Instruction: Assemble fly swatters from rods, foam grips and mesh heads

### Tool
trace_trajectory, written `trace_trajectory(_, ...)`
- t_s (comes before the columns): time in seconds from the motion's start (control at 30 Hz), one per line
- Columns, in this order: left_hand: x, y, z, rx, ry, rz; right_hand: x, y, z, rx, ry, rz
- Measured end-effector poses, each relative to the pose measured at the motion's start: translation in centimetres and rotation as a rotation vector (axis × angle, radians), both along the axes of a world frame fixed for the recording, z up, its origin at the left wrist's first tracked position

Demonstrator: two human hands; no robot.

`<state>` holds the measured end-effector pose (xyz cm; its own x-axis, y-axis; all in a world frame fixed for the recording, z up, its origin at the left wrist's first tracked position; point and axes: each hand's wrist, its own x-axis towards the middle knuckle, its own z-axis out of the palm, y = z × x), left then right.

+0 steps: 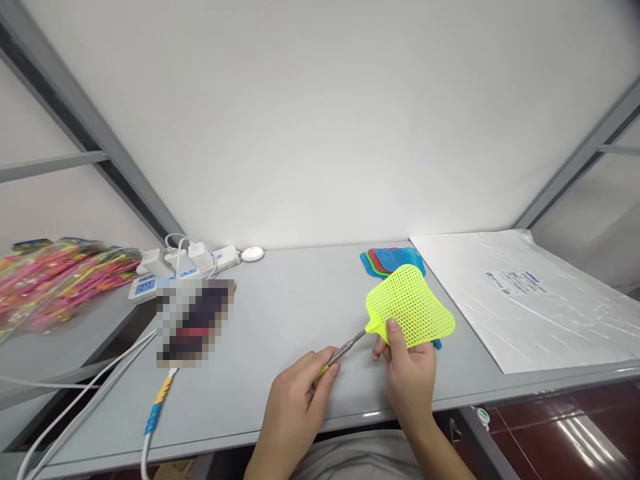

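A yellow-green fly swatter (411,303) with a perforated head and a thin metal telescopic shaft is held in both hands above the grey table. My left hand (303,393) is closed around the handle end of the shaft. With thumb on top and fingers beneath, my right hand (407,367) pinches the lower edge of the swatter head. Just behind it lies a small pile of blue, green and red swatters (397,259), partly hidden by the yellow head. A bit of blue shows below the head, beside my right hand.
On the right lies a large white plastic-wrapped package (540,293) with a label. A power strip (145,285) with plugged-in adapters and a white mouse-like object (252,253) sit at back left. A blurred-out device (197,323) has a cable. Bagged colourful items (65,283) lie far left.
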<state>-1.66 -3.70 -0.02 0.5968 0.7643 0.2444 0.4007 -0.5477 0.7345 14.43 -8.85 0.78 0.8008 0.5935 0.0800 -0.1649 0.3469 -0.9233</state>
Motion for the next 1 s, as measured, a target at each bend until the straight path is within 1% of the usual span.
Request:
trace_trajectory(0.2, -0.2, -0.4, 0.4, 0.018, 0.053, -0.016, -0.1, -0.8, 0.0, -0.056, -0.115, 0.01)
trace_trajectory(0.33, -0.3, -0.4, 0.6, 0.01, 0.08, -0.028, 0.0, -1.2, -0.3, -0.112, -0.206, -0.017)
trace_trajectory(0.43, -0.2, -0.5, 0.6, 0.024, 0.091, -0.03, 0.4, -1.4, -0.4, -0.13, -0.205, -0.011)
trace_trajectory(0.5, -0.2, -0.6, 0.7, 0.026, 0.084, -0.042, 0.6, -1.6, -0.3, -0.132, -0.187, 0.036)
trace_trajectory(0.63, -0.5, -1.0, 1.1, -0.056, 0.02, -0.079, 0.7, -2.3, 0.8, -0.122, -0.18, 0.175)
trace_trajectory(0.77, -1.1, -2.1, 2.5, -0.103, -0.034, -0.085, -0.1, -3.4, 2.7, -0.108, -0.121, 0.317)
trace_trajectory(0.9, -1.1, -3.6, 4.2, -0.185, -0.055, -0.079, -0.5, -4.2, 4.2, -0.081, -0.072, 0.335)
trace_trajectory(1.0, -0.5, -4.3, 4.5, -0.215, -0.087, -0.08, 0.0, -4.5, 4.2, -0.076, -0.125, 0.337)
